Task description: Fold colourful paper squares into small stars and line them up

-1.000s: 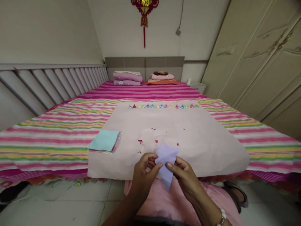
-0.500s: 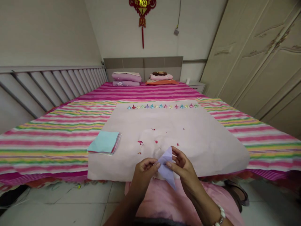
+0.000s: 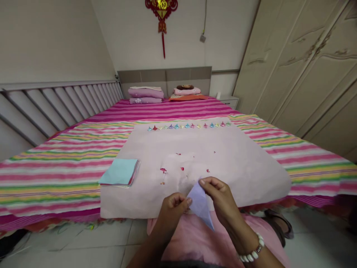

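Note:
A folded sheet of lavender origami paper (image 3: pixel 199 203) is held up between my two hands, just over the front edge of the pale sheet (image 3: pixel 223 149) on the bed. My left hand (image 3: pixel 174 208) pinches its left corner between thumb and fingers. At the top corner, the thumb and forefinger of my right hand (image 3: pixel 220 193) grip the paper. Its lower point hangs down free, over the pink cloth on my lap. Along the far edge of the pale sheet runs a row of several small folded paper pieces (image 3: pixel 187 126) in mixed colours.
A stack of square coloured paper (image 3: pixel 119 172), light blue on top, lies at the sheet's left edge. Several torn holes (image 3: pixel 163 170) show red in the pale sheet. Folded bedding (image 3: pixel 146 95) sits by the headboard, and a wardrobe (image 3: pixel 301 74) stands at right.
My right hand has shifted its hold to the paper's top corner, thumb off the middle. The paper now shows a flatter, broader face. The camera view has turned slightly right.

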Action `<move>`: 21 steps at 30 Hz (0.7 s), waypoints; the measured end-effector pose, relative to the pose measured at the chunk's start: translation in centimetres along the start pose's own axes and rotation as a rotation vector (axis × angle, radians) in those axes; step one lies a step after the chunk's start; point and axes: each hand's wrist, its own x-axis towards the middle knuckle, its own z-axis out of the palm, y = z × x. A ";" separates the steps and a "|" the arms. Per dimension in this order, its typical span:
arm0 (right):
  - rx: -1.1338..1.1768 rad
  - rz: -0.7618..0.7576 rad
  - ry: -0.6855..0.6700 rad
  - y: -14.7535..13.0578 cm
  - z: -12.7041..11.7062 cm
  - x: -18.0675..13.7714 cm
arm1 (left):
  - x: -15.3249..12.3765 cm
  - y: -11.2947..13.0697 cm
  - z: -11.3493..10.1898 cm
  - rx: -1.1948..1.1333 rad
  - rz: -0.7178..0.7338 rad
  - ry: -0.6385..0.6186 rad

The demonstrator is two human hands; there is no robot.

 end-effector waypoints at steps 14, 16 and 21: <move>-0.094 0.083 -0.111 0.0 0.1 -2.0 | -0.2 -0.5 -0.6 -0.018 0.012 0.021; -0.102 0.067 -0.142 -0.4 0.2 -2.2 | -0.2 -0.5 -0.6 -0.042 -0.002 -0.018; -0.015 0.078 -0.209 -1.1 0.3 -2.5 | -0.5 -0.8 -0.5 -0.204 -0.053 -0.148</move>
